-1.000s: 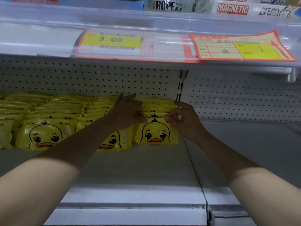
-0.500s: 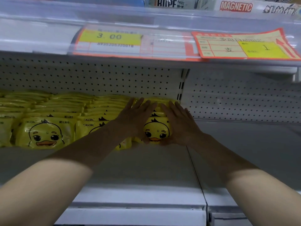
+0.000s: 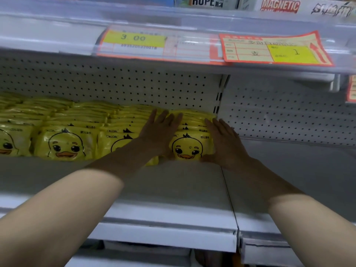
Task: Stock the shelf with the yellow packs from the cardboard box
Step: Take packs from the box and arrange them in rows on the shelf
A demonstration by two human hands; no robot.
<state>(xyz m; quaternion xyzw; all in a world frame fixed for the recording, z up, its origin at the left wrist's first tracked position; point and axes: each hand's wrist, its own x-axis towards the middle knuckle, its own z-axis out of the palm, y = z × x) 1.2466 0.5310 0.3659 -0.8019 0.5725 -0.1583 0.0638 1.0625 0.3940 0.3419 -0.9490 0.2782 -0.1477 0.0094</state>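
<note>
hands: two, both bare, forearms reaching in over the shelf's front edge.
left hand (image 3: 160, 132): flat, fingers straight and close together, pressing on the left side and top of the rightmost row of packs. Its forearm covers part of the next row's front pack.
right hand (image 3: 224, 139): flat, fingers straight, pressing on the right side of the same row, thumb low by the front pack's bottom corner.
hand spacing: apart, with one row of packs between them. Neither hand curls round anything.
packs: yellow soft plastic packs printed with a cartoon duck face (image 3: 65, 144), standing in rows that run back toward the rear panel. Four rows counted, the leftmost cut by the frame edge. Packs per row: cannot tell, the tops blur together.
rightmost row: front pack (image 3: 189, 147) faces out, its duck face showing between the two hands.
shelf: one pale grey metal shelf (image 3: 173, 185). The packs sit toward its back.
rear panel: white perforated pegboard (image 3: 115, 83).
price labels: three on the rail above. One yellow-and-orange paper label reading "3 00" (image 3: 134, 38), one orange-bordered label with a yellow patch (image 3: 275, 49), one cut by the right edge (image 3: 352, 89).
upper shelf: two printed boxes, "ROPE" box (image 3: 204, 0) and "MAGNETIC" box (image 3: 280, 5).
</note>
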